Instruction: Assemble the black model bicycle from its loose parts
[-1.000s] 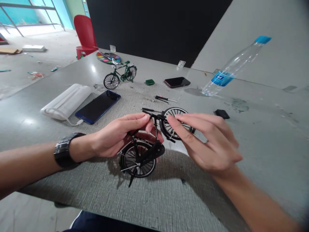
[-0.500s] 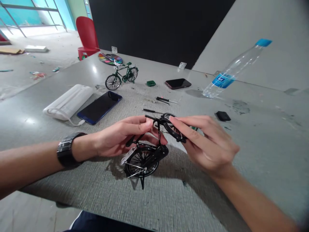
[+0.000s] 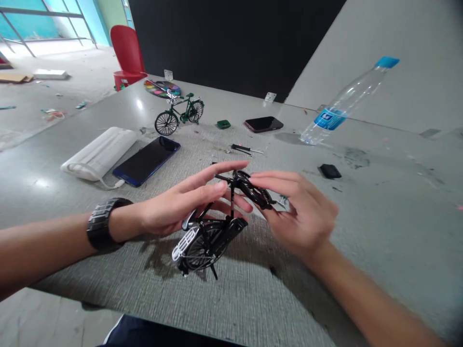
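A black model bicycle [image 3: 231, 225] is tilted between my hands over the grey table, its silver rear rack [image 3: 185, 244] toward me and its kickstand low. My left hand [image 3: 181, 200] holds the frame near the handlebar; the thumb lies in front, other fingers pass behind the frame, and the index finger is stretched out above. My right hand [image 3: 300, 207] grips the front wheel [image 3: 254, 190] from the right, fingertips on its upper side and thumb below. Behind the right fingers a small green and silver piece [image 3: 282, 200] partly shows.
Farther back stand a green model bicycle [image 3: 181, 112] and a tilted plastic bottle [image 3: 331, 115]. A blue phone [image 3: 146, 161], white power bank [image 3: 99, 153], dark phone [image 3: 264, 124], small screwdriver [image 3: 247, 149], green piece [image 3: 223, 124], black piece [image 3: 329, 171] and paint palette [image 3: 162, 88] lie around.
The black bicycle has turned, so its rear rack faces me more, and its rear has shifted left. My left index finger has lifted and straightened. My right hand has moved slightly left.
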Demonstrator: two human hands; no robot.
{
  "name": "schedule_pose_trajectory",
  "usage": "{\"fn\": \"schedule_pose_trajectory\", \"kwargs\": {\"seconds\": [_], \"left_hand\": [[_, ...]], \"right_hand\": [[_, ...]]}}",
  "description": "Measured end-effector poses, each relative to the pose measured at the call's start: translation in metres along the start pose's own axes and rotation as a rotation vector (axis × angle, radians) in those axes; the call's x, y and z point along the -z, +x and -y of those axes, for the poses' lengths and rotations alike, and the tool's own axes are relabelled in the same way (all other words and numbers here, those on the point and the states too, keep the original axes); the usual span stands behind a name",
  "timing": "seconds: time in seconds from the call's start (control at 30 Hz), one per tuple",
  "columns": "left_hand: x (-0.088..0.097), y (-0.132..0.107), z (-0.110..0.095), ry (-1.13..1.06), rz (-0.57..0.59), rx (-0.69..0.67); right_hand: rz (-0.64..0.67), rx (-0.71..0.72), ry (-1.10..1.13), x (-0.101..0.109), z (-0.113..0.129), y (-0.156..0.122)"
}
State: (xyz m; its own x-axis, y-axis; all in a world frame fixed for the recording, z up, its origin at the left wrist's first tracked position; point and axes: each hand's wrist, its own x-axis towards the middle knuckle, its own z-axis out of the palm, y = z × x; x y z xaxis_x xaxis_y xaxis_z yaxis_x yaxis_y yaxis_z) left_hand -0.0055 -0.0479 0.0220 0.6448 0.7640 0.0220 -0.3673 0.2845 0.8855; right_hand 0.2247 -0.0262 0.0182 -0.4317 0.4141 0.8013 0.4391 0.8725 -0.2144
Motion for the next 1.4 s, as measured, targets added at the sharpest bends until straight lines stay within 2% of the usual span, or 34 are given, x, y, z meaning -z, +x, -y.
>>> {"fn": "schedule_pose_trajectory", "kwargs": {"seconds": [0.17,0.4,0.57,0.67,0.8,0.9,1.03,1.4], "left_hand": [[0.001,0.002,0.004,-0.060,0.000,0.000],[-0.004,0.003,0.003,0.055,-0.148,-0.016],[0.000,0.005,-0.013,0.111,-0.204,-0.013],[0.011,0.008,-0.029,0.207,-0.313,0.011],[0.024,0.013,-0.043,0.300,-0.361,0.120],[0.030,0.015,-0.044,0.384,-0.330,0.181],[0.032,0.014,-0.041,0.472,-0.269,0.184],[0.032,0.010,-0.041,0.473,-0.233,0.229]], "right_hand": [[-0.028,-0.039,-0.064,-0.004,-0.001,0.000],[0.037,-0.102,0.005,-0.010,-0.008,-0.003],[0.104,-0.159,0.083,-0.004,-0.013,0.003],[0.025,-0.206,0.003,0.004,-0.019,0.007],[-0.026,-0.267,-0.115,0.010,-0.028,0.008],[0.017,-0.285,-0.130,0.009,-0.028,0.008],[0.076,-0.254,-0.132,0.007,-0.023,0.008],[0.086,-0.280,-0.146,0.007,-0.029,0.007]]}}
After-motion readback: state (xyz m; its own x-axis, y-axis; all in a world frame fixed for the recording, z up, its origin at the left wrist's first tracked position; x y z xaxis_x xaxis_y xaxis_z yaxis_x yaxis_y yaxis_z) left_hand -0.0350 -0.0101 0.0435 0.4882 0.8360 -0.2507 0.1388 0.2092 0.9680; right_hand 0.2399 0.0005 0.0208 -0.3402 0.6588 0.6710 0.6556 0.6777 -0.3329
